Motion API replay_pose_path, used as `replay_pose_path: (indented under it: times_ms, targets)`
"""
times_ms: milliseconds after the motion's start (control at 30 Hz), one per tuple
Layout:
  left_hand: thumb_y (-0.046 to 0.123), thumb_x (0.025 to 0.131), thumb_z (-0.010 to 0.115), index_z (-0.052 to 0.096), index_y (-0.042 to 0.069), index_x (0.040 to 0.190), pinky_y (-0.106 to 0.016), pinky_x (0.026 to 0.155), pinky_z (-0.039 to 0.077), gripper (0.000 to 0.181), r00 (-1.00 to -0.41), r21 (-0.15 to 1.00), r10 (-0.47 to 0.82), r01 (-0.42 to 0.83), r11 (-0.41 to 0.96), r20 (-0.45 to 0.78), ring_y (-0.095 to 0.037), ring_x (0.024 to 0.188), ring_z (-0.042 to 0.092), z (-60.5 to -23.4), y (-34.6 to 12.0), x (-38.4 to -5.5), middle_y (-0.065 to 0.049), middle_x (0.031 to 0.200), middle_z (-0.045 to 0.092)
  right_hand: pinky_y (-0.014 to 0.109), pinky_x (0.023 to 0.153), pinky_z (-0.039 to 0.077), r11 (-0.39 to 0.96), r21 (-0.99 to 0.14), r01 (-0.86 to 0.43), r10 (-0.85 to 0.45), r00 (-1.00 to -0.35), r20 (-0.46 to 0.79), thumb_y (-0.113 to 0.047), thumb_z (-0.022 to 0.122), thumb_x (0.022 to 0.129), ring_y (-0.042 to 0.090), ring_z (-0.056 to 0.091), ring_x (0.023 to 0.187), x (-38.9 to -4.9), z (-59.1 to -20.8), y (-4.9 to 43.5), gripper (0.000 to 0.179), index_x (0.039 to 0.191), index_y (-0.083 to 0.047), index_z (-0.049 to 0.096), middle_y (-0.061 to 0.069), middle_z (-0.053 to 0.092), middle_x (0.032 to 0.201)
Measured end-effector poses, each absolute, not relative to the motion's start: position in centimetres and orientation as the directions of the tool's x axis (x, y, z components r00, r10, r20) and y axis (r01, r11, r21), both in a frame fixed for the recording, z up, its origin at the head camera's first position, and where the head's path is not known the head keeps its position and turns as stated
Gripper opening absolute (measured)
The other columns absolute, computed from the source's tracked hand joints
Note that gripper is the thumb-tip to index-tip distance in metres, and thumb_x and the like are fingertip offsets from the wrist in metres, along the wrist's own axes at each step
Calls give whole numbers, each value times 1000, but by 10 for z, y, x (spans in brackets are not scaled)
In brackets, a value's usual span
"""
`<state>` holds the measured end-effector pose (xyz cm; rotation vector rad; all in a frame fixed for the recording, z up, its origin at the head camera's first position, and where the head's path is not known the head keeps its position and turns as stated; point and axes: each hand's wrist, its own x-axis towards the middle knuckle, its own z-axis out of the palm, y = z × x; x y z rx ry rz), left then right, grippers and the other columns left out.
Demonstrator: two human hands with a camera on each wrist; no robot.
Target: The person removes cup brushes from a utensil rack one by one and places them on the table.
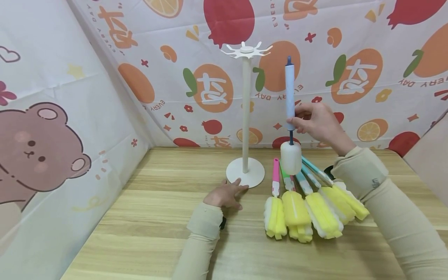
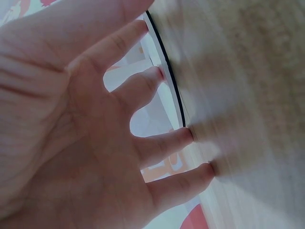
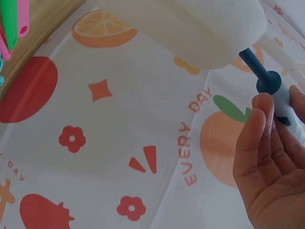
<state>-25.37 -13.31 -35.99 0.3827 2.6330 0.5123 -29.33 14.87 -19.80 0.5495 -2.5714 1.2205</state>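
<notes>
My right hand [image 1: 320, 122] pinches the light-blue handle of a sponge bottle brush [image 1: 290, 97] and holds it upright in the air, its white sponge head [image 3: 224, 28] hanging downward. To its left stands a white rack [image 1: 246, 116] with a ring of hooks on top and a round base [image 1: 257, 171]. My left hand [image 1: 224, 195] touches the front rim of that base, fingers extended; in the left wrist view the left hand's fingertips [image 2: 155, 74] meet the base edge and the tabletop. Several yellow-and-white sponge brushes [image 1: 295, 210] lie fanned on the table, handles pointing away.
The wooden table [image 1: 150, 217] meets a fruit-print cloth [image 1: 196, 128] at the back. On the left hangs a cloth with a bear picture [image 1: 38, 147]. A small dark object [image 1: 329, 171] is partly hidden behind the right sleeve.
</notes>
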Motion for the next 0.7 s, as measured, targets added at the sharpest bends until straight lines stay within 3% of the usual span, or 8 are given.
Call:
replay_pose_path:
  times_ms: [700]
  targets:
    - [19,87,82,53,26,150,-65,110,31,70,-869,395,334,181,901,-364,-44,151,13,-358,-133,-253,-2,166,26,22,60,50,698,-607,-380,-208,-919,336,-14,75,93,27,64,73,-295,-206,174,24,108,5,71,19,70,94]
